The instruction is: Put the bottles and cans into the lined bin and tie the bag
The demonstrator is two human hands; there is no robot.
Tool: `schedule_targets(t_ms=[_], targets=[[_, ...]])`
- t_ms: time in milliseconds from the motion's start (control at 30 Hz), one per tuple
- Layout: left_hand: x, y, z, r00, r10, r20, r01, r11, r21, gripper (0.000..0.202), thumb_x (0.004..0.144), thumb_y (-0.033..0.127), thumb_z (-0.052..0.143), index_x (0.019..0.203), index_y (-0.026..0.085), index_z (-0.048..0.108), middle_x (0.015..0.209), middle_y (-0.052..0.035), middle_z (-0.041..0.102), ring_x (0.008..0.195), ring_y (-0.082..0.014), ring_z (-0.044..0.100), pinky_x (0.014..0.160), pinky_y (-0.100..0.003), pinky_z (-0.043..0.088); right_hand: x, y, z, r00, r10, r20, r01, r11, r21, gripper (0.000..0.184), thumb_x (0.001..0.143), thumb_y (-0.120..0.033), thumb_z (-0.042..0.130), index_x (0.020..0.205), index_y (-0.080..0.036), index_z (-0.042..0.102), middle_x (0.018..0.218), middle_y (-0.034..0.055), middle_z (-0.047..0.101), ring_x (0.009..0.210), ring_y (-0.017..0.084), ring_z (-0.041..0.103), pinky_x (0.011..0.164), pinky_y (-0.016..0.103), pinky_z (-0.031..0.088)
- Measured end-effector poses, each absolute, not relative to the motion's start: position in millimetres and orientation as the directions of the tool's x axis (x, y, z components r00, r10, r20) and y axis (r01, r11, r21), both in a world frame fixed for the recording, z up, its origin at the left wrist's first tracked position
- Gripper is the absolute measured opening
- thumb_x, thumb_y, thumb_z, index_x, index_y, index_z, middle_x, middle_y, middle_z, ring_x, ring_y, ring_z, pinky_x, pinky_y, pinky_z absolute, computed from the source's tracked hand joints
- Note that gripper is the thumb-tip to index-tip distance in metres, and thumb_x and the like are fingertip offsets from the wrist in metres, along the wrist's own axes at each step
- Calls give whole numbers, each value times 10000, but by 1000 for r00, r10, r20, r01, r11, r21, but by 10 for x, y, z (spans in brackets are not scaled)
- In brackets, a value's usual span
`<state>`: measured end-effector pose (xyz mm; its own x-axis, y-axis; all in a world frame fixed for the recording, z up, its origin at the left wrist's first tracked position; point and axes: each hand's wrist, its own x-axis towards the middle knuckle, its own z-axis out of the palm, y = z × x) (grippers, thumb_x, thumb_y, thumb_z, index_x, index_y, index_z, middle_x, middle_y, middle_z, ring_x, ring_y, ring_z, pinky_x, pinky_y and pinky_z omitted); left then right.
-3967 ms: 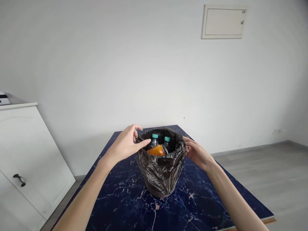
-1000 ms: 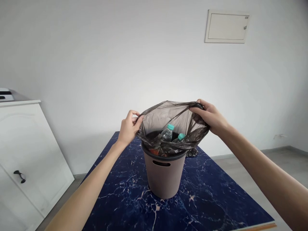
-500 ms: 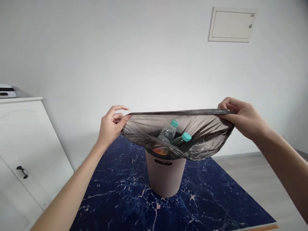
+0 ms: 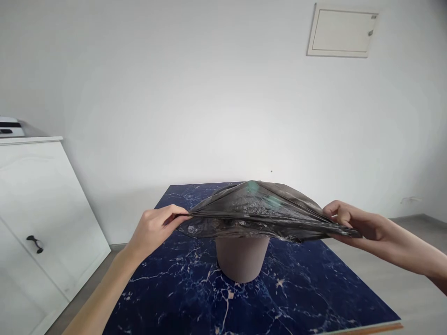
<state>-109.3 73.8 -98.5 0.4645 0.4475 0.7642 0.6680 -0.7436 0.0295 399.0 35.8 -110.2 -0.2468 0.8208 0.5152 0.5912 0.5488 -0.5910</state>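
A thin black trash bag (image 4: 240,204) lies stretched over the mouth of a grey-brown trash can (image 4: 242,260). My left hand (image 4: 155,228) pinches the bag's edge at the left. At the right, my right hand (image 4: 366,232) grips the other end of the same edge between thumb and fingers. Through the film show the teal cap of one bottle (image 4: 252,186) and that of a second bottle (image 4: 274,201), both blurred by the plastic. The can's rim and its handle slot are hidden under the bag.
The can stands on a dark blue marbled table (image 4: 167,298). On the left is a white cabinet (image 4: 45,195) with a black handle and a white device (image 4: 10,128) on top. Behind rises a white wall with a panel door (image 4: 344,30).
Both hands have come down and toward me, drawing the bag's far edge over the bottles. The opening that showed the bottles is now covered by film.
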Motion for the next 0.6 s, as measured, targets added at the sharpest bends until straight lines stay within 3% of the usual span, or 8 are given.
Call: schedule_targets(t_ms=[100, 167, 267, 367, 433, 500, 600], targets=[[-1109, 800, -1139, 508, 504, 698, 681, -732, 33, 181, 1100, 352, 595, 1050, 237, 726, 840, 15, 767, 510, -88, 567, 501, -231, 434, 3970, 336, -1169, -280, 893, 353, 473, 448, -759, 424, 887, -560, 782, 770, -234, 538, 1273, 169, 658, 1215, 194, 655, 991, 225, 474], [-1116, 849, -1200, 529, 533, 660, 692, -721, 28, 209, 1115, 347, 554, 1066, 229, 719, 928, -11, 765, 577, -98, 612, 518, -228, 445, 3918, 319, -1222, -228, 923, 310, 429, 381, -819, 431, 853, -573, 816, 766, -235, 562, 1292, 183, 655, 1273, 250, 642, 991, 255, 498], [-1113, 902, -1190, 560, 564, 607, 712, -702, -5, 248, 1125, 345, 509, 1087, 221, 720, 1080, -51, 756, 703, -122, 683, 574, -234, 498, 3799, 271, -1323, -144, 938, 314, 372, 345, -861, 449, 826, -649, 801, 742, -269, 577, 993, 139, 675, 977, 280, 685, 800, 309, 554], [-1067, 875, -1035, 581, 630, 515, 738, -675, -9, 233, 1098, 351, 525, 1113, 234, 727, 1201, -69, 736, 908, -188, 748, 735, -291, 594, 3726, 218, -1378, -98, 941, 325, 352, 338, -873, 493, 837, -705, 749, 694, -294, 518, 732, 54, 535, 702, 265, 551, 642, 371, 455], [-980, 790, -868, 571, 667, 479, 746, -665, 36, 245, 1043, 346, 584, 1244, 265, 697, 1331, -76, 700, 1097, -246, 737, 891, -371, 625, 3738, 190, -1350, -84, 944, 318, 343, 327, -880, 504, 839, -693, 760, 691, -291, 496, 703, 26, 467, 657, 245, 462, 611, 374, 372], [-824, 656, -688, 538, 668, 515, 723, -679, 125, 429, 989, 314, 617, 1417, 308, 596, 1480, -75, 621, 1271, -277, 671, 1048, -452, 595, 3783, 167, -1271, -68, 948, 310, 342, 314, -886, 501, 843, -666, 782, 696, -283, 495, 697, 8, 422, 636, 219, 369, 591, 364, 298], [-451, 410, -456, 484, 590, 646, 618, -753, 225, 432, 965, 283, 627, 1390, 336, 570, 1539, -48, 566, 1421, -280, 557, 1211, -511, 483, 3836, 134, -1087, -53, 963, 263, 283, 267, -921, 476, 868, -626, 795, 721, -275, 508, 657, -14, 397, 596, 180, 285, 564, 344, 216]])
